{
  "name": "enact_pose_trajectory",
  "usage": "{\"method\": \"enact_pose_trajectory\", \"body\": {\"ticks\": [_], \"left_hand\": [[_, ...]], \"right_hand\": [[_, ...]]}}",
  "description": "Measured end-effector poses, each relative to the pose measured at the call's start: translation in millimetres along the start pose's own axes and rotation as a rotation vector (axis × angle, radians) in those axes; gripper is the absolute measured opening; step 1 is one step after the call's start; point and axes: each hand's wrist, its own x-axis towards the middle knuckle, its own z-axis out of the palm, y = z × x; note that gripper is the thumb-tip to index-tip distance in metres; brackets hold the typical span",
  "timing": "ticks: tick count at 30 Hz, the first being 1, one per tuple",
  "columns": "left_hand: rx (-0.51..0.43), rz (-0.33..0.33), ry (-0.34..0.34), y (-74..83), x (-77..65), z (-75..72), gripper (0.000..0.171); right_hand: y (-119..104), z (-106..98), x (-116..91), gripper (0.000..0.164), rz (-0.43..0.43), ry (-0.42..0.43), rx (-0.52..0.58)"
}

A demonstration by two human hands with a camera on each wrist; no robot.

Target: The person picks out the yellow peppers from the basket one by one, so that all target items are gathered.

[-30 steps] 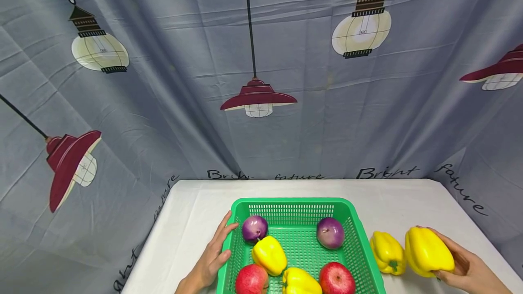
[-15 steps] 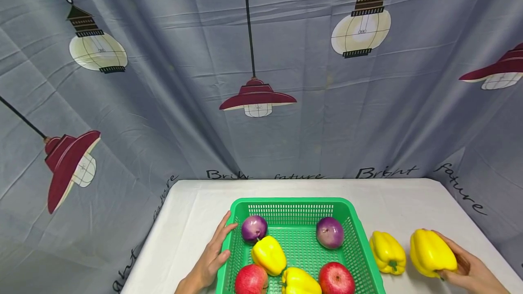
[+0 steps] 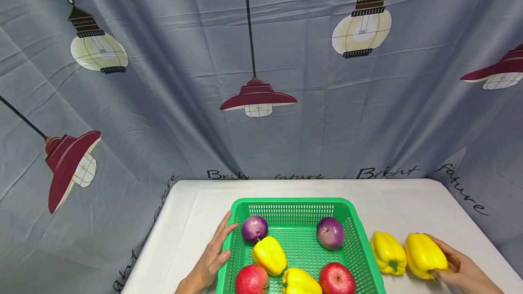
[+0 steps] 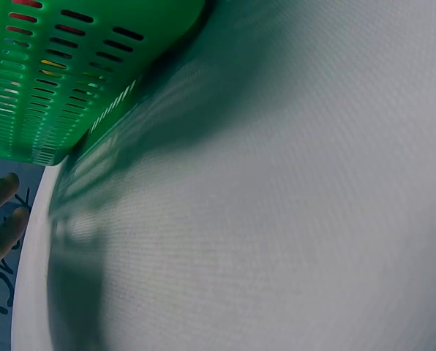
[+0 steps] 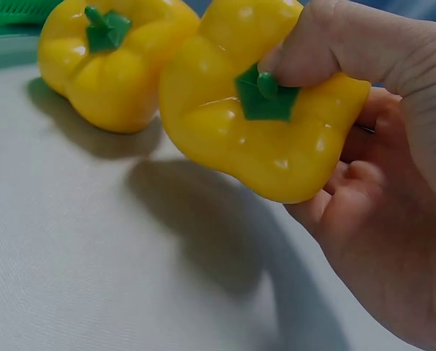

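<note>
My right hand (image 3: 463,264) grips a yellow bell pepper (image 3: 425,255), the thumb beside its green stem (image 5: 268,86) in the right wrist view. Just left of it a second yellow bell pepper (image 3: 388,253) rests on the white table, close against the held one. My left hand (image 3: 208,257) lies along the left rim of a green plastic basket (image 3: 294,203), fingers extended. In the left wrist view only some fingers (image 4: 6,234) show, below the basket's slotted wall (image 4: 72,73).
Inside the basket are two purple round vegetables (image 3: 254,229), two yellow bell peppers (image 3: 269,255) and two red fruits, one (image 3: 337,279) at the right. The white table (image 3: 196,212) ends at a grey curtain (image 3: 310,139) with printed lamps.
The right hand with its bell pepper shifts slightly right, then comes back left and lower, closer to the other pepper. The left hand and the basket stay in place.
</note>
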Motion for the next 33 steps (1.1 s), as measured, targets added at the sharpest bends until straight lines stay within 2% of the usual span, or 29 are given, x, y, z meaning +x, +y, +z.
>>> {"method": "enact_pose_trajectory", "body": {"ticks": [10,19,29,33], "left_hand": [[0.011,-0.017,0.000,1.3,0.2,0.7,0.057],[0.005,-0.006,-0.001,1.9,0.3,-0.1,0.057],[0.000,-0.015,-0.006,3.0,0.7,-0.3,0.057],[0.008,-0.017,-0.004,3.2,0.9,-0.5,0.057]], "right_hand": [[6.4,5.3,6.8,0.090,0.053,-0.046,0.080],[14.0,6.3,12.8,0.090,0.056,-0.067,0.066],[10.8,-3.9,16.0,0.087,0.058,-0.142,0.099],[9.3,-6.0,17.0,0.088,0.060,-0.149,0.110]]}}
